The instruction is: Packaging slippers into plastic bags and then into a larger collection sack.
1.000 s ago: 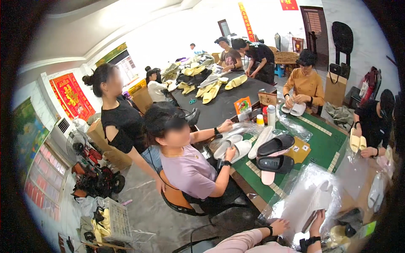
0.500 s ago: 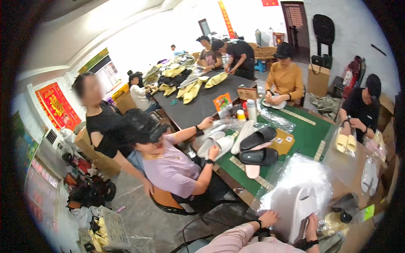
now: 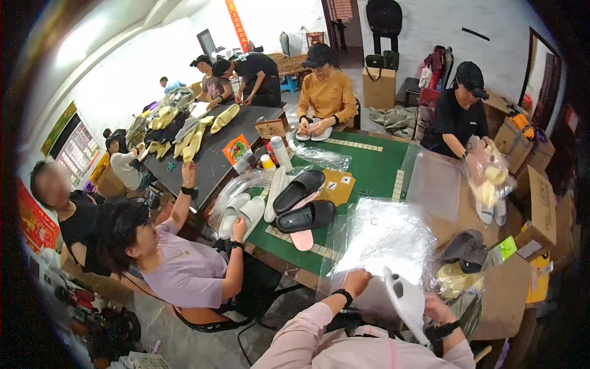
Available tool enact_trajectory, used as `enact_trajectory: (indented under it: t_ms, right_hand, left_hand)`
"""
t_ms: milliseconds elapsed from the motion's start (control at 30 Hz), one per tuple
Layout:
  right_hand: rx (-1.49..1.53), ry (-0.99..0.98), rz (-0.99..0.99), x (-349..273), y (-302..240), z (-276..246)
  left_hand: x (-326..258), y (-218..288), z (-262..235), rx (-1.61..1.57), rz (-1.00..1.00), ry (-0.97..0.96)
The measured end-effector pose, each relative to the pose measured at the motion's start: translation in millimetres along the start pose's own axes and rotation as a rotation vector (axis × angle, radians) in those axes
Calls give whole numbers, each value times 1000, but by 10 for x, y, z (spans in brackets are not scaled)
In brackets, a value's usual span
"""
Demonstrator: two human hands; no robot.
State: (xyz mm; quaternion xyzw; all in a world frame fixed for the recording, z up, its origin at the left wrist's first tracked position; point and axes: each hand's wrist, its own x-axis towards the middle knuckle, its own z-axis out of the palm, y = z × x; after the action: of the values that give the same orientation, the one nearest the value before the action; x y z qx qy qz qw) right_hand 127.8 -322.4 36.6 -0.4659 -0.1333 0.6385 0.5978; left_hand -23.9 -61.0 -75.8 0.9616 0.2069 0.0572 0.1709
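The left hand (image 3: 358, 281) pinches the near edge of a clear bag (image 3: 381, 243) lying on the table (image 3: 375, 169). The right hand (image 3: 437, 306) is closed on a white slipper (image 3: 405, 302), held just beside the bag's mouth. Further in lie two black slippers (image 3: 304, 203) on the green mat, with a yellow card (image 3: 337, 186) touching them. At the right edge stand brown boxes (image 3: 541, 203) and a small green label (image 3: 507, 248). A red banner (image 3: 236, 23) hangs on the far wall.
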Motion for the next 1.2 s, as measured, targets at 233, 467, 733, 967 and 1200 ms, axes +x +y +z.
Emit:
enact_trajectory:
  t_ms: [233, 467, 733, 967, 1200]
  right_hand:
    - [-386, -36, 287, 103, 105, 240]
    - [-667, 207, -10, 513, 510, 294]
    - [-1100, 406, -419, 777, 415, 661]
    - [-1334, 668, -472, 653, 371, 901]
    - [-1300, 652, -482, 472, 333, 914]
  left_hand:
    - [86, -167, -143, -416, 123, 39]
    - [145, -325, -673, -636, 92, -46]
    - [302, -554, -933, -561, 169, 155]
    - [285, -358, -845, -447, 381, 280]
    - [352, -574, -664, -732, -41, -28]
